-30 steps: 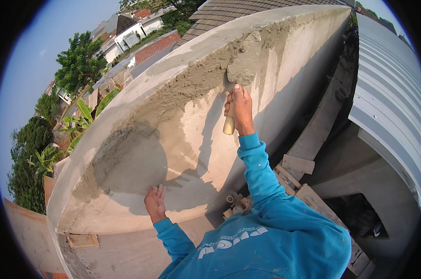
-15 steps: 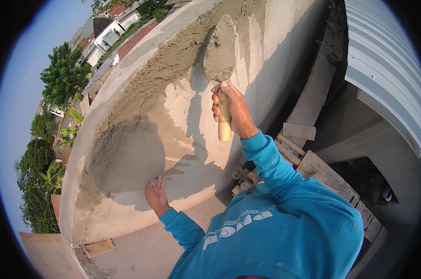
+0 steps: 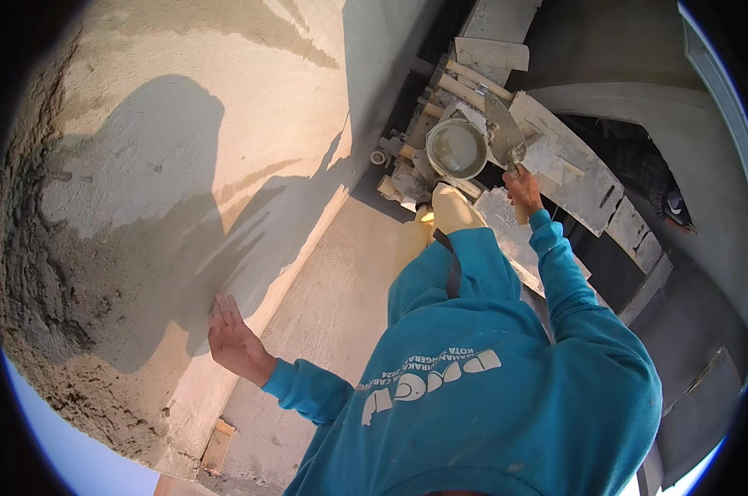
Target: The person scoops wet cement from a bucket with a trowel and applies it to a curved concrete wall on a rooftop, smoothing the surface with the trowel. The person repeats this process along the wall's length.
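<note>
My right hand [image 3: 523, 192] is closed round the wooden handle of a trowel [image 3: 504, 132]. The trowel's grey, mortar-smeared blade points away from me, just right of a round bucket [image 3: 476, 171]. Some greyish, wet-looking stuff lies inside the bucket. On the left my left hand [image 3: 235, 335] is open, fingers stretched and palm toward the plastered wall [image 3: 291, 91]. Whether its fingertips touch the wall I cannot tell. Rough wet mortar [image 3: 39, 240] coats the wall's far-left part, and shadows fall across the surface.
Scaffold boards [image 3: 576, 186] and bamboo poles [image 3: 461, 91] lie around the bucket, with dark gaps between boards. My legs [image 3: 456, 211] stand beside the bucket. To the right, a dark opening [image 3: 622, 153] cuts a grey wall. A pale ledge [image 3: 299, 318] runs along the wall's foot.
My view has swung down and to the right. The trowel has moved from in front of the mortared wall to beside the bucket. My left hand stays open near the wall.
</note>
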Demonstrator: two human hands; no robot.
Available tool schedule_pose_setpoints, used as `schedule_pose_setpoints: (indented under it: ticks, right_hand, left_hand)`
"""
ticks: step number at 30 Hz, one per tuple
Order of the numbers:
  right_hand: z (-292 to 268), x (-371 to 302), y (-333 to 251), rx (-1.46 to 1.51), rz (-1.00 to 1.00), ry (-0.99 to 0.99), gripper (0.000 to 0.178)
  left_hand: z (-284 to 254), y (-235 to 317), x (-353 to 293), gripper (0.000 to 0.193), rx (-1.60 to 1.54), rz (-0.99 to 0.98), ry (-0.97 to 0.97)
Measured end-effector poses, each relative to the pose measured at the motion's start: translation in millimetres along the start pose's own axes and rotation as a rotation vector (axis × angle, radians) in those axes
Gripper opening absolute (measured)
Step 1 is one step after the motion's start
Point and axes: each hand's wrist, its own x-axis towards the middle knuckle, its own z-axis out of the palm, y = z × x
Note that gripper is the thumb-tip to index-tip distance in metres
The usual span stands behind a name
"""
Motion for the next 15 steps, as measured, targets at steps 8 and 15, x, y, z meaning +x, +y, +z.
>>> schedule_pose_setpoints:
  ticks: [8, 15]
  right_hand:
    - [129.1, 198.5, 174.8, -0.272, 0.297, -0.092, 0.036]
    - [200.3, 304.6, 251.6, -0.449, 0.284, -0.054, 0.056]
  left_hand:
    - [16.1, -64.8, -6.9, 0.072, 0.860, 0.411, 0.125]
    - [-17.1, -121.7, 43.8, 0.041, 1.792, 0.775, 0.431]
